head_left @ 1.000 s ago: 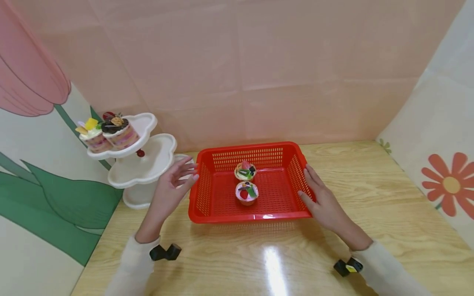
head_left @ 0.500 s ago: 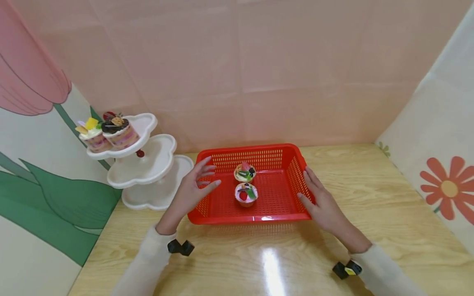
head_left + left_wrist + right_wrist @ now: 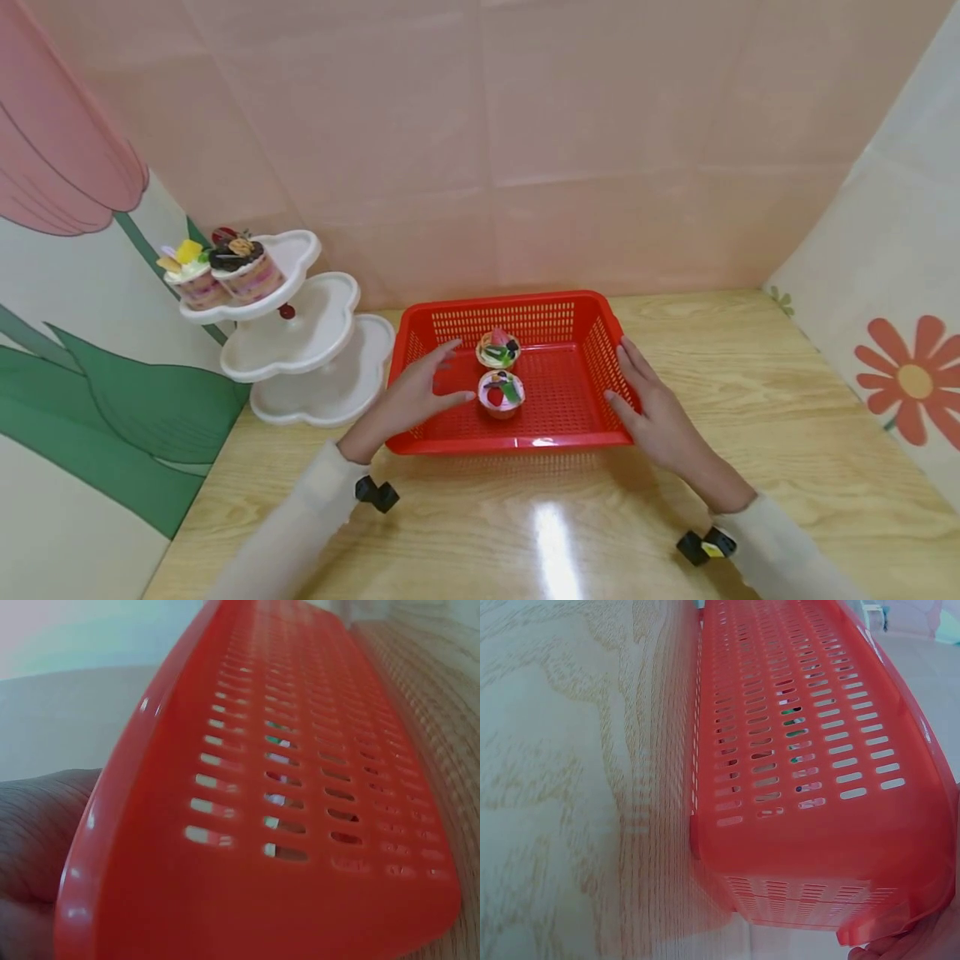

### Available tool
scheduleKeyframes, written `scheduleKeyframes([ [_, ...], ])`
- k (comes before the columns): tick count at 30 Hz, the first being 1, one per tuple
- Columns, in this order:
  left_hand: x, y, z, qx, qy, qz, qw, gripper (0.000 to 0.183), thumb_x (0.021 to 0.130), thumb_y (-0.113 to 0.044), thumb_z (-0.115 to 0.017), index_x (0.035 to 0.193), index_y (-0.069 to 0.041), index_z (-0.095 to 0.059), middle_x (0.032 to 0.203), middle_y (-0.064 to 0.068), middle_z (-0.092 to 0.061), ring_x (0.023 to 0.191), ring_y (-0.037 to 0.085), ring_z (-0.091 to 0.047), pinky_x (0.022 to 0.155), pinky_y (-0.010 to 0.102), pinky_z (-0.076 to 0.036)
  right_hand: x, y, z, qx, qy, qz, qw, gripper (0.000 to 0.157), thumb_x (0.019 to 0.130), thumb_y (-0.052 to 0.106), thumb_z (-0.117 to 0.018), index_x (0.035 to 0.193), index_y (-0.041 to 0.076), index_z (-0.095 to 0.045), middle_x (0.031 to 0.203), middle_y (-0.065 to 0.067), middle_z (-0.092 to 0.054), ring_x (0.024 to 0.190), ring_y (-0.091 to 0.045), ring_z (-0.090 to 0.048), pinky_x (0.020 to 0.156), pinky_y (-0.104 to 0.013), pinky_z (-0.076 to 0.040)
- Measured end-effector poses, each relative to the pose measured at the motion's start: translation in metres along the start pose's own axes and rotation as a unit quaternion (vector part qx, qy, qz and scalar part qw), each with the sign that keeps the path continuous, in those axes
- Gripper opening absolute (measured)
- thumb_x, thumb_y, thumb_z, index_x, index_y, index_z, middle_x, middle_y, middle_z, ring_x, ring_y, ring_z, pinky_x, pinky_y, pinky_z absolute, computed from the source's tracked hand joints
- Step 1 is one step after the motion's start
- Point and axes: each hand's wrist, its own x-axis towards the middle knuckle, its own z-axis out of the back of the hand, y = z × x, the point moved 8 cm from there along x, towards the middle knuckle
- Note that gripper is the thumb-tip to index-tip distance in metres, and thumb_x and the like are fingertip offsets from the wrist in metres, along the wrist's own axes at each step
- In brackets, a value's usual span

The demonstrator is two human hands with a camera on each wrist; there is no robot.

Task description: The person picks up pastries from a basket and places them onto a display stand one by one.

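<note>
The left hand (image 3: 420, 393) spreads beside two cupcakes (image 3: 501, 396) while the right hand (image 3: 663, 423) grips the red basket (image 3: 461, 445).

On one bench (image 3: 750, 408) stands one red basket (image 3: 558, 387) with two cupcakes (image 3: 501, 395) in it, one at twelve o'clock of the other. Around the basket: two hands (image 3: 414, 398), at nine and between three and four; one white stand (image 3: 322, 323) past nine, three tiers (image 3: 337, 383), two dessert cups (image 3: 252, 279) on top; one red flower (image 3: 915, 382) at three; one pink tulip (image 3: 63, 133) at ten.
</note>
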Motion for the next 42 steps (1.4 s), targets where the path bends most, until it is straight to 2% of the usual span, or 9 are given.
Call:
scheduleKeyframes([
  [4,0.003,-0.005,-0.007,0.022,0.026,0.001,0.9994,0.08,0.088,-0.028,-0.082,0.153,-0.006,-0.04,0.147,0.019,-0.052,0.13,0.037,-0.054,0.103,0.051,-0.05,0.0,0.002,0.0,0.0,-0.002,0.004,1.0,0.074,0.103,0.026,-0.059,0.161,0.003,-0.018,0.17,-0.012,-0.009,0.151,-0.043,-0.019,0.102,-0.063,-0.042],
  [10,0.007,-0.009,-0.015,0.05,0.024,0.016,0.9983,0.072,0.088,-0.026,-0.082,0.146,-0.003,-0.047,0.14,0.017,-0.058,0.125,0.033,-0.058,0.101,0.047,-0.052,0.001,0.003,0.0,-0.004,-0.005,0.013,1.0,0.073,0.102,0.022,-0.06,0.16,0.002,-0.02,0.17,-0.013,-0.01,0.151,-0.043,-0.021,0.101,-0.064,-0.042],
  [18,0.009,-0.008,-0.033,0.115,0.047,0.036,0.9916,0.081,0.087,-0.038,-0.082,0.15,-0.004,-0.045,0.147,0.014,-0.054,0.131,0.03,-0.054,0.108,0.048,-0.046,0.002,0.004,-0.002,-0.001,-0.001,0.012,1.0,0.073,0.102,0.02,-0.06,0.16,0.002,-0.019,0.17,-0.012,-0.009,0.151,-0.043,-0.019,0.103,-0.065,-0.04],
  [22,0.009,-0.006,-0.04,0.111,0.053,0.045,0.9914,0.081,0.087,-0.037,-0.082,0.151,-0.006,-0.044,0.146,0.012,-0.055,0.13,0.028,-0.055,0.109,0.047,-0.045,0.001,0.005,-0.003,0.003,0.001,0.011,1.0,0.073,0.103,0.022,-0.059,0.16,0.002,-0.019,0.17,-0.013,-0.009,0.151,-0.043,-0.019,0.103,-0.065,-0.04],
  [29,0.014,-0.005,-0.046,0.106,0.052,0.021,0.9928,0.073,0.085,-0.038,-0.083,0.144,-0.008,-0.052,0.139,0.007,-0.06,0.126,0.028,-0.057,0.106,0.045,-0.047,-0.001,0.001,-0.003,-0.001,0.004,0.002,1.0,0.074,0.103,0.022,-0.059,0.161,0.003,-0.016,0.17,-0.011,-0.006,0.151,-0.043,-0.018,0.102,-0.066,-0.041],
  [37,0.023,0.002,-0.053,0.136,0.065,0.045,0.9876,0.081,0.084,-0.038,-0.084,0.149,-0.008,-0.046,0.145,0.008,-0.055,0.131,0.025,-0.053,0.108,0.046,-0.046,0.001,0.0,-0.002,-0.009,-0.003,0.004,1.0,0.074,0.103,0.022,-0.058,0.16,0.002,-0.016,0.17,-0.012,-0.006,0.15,-0.046,-0.02,0.099,-0.066,-0.042],
  [42,0.026,0.003,-0.058,0.114,0.084,0.042,0.989,0.08,0.085,-0.033,-0.084,0.15,-0.009,-0.043,0.147,0.008,-0.053,0.134,0.025,-0.051,0.111,0.046,-0.042,0.002,0.0,-0.002,-0.011,-0.003,0.003,1.0,0.074,0.102,0.02,-0.059,0.16,0.001,-0.016,0.17,-0.013,-0.006,0.15,-0.047,-0.02,0.099,-0.066,-0.042],
])
